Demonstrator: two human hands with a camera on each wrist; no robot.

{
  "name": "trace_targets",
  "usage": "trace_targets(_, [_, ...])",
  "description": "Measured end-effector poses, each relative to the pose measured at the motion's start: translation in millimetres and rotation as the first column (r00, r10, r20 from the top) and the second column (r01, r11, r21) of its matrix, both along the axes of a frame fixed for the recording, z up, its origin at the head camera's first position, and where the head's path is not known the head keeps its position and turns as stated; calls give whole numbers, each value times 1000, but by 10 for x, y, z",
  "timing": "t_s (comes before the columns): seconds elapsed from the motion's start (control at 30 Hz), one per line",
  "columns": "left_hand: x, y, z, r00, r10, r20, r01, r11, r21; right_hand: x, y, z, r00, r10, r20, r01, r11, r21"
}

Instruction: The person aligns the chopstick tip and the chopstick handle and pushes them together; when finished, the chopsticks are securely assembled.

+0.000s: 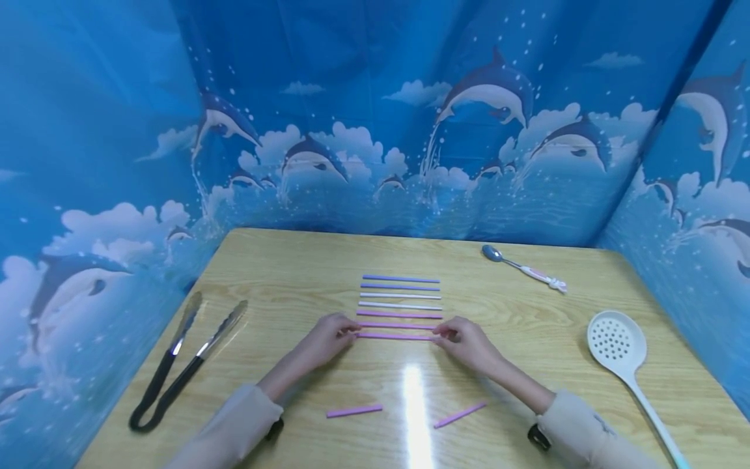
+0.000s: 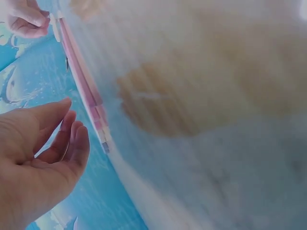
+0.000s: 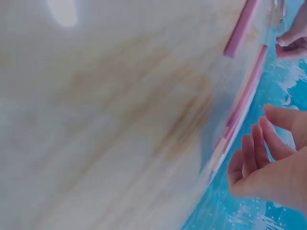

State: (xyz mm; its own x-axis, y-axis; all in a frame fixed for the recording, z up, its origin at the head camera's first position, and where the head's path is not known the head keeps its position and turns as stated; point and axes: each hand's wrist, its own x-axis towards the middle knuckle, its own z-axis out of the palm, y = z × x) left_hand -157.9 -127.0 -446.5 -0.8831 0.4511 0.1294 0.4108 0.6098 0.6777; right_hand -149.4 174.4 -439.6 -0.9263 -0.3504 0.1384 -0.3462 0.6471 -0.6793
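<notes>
A row of several thin straight sticks lies side by side in the head view: two violet-blue sticks [image 1: 401,286] at the back, two white sticks [image 1: 401,306], then pink sticks [image 1: 395,337] at the front. My left hand [image 1: 331,337] is at the left ends of the front pink sticks, fingertips right by them. At their right ends is my right hand [image 1: 467,345], its fingers bent loosely. Both wrist views show the left hand [image 2: 48,153] and right hand [image 3: 273,153] with relaxed fingers and nothing between them.
Two shorter pink sticks, a left one [image 1: 354,411] and a right one [image 1: 459,415], lie nearer the front. Black-handled tongs [image 1: 181,365] lie at left. A spoon [image 1: 521,266] is at the back right, a white slotted ladle [image 1: 617,342] at right. Dolphin-print curtains [image 1: 375,130] surround the table.
</notes>
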Motion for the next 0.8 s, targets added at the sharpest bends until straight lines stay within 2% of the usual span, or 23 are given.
trace_targets(0.23, [228,-40,78,998,-56,39,54,997,47,194,102,61,994,102,51,-100,994,-33])
trace_targets(0.47, [436,2,72,990,-85,112,75,993,89,390,179,102,985,148,88,-143,988,-54])
trace_targets(0.67, [607,8,75,975,-119,188,101,989,105,567,225,119,971,179,160,-179,984,-17])
trace_targets(0.8, [679,-1,61,962,-149,229,129,987,100,644,247,101,956,201,213,-203,979,-14])
